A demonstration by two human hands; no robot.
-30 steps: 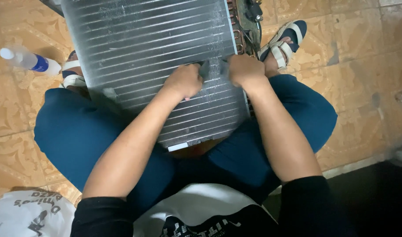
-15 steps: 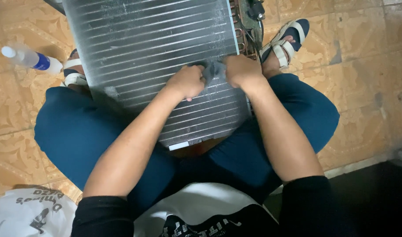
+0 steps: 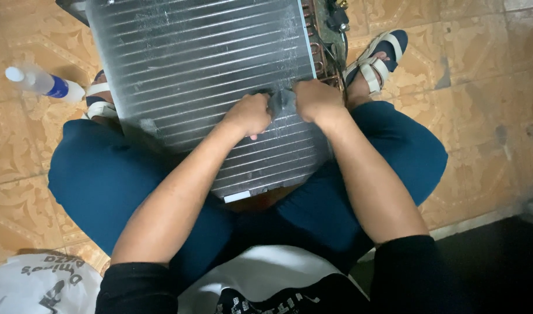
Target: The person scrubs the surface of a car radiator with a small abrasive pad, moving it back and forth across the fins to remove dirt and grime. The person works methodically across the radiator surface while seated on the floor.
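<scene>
Little has shifted since a second ago: both fists stay pressed on the finned metal coil panel (image 3: 202, 75) resting across the seated person's lap. Left hand (image 3: 248, 114) and right hand (image 3: 316, 100) are closed together on a small grey cloth (image 3: 282, 103). Farther off, a spray bottle (image 3: 42, 83) lies on the tiled floor (image 3: 482, 70).

Both bare forearms reach forward from black sleeves and draw together toward the middle, the left one slanting in from the lower left, the right one coming more steeply from the lower right. The left hand (image 3: 247, 116) is curled into a loose fist, knuckles up. The right hand (image 3: 317, 100) is likewise closed, just beside it, the fingers of both tucked under.
</scene>
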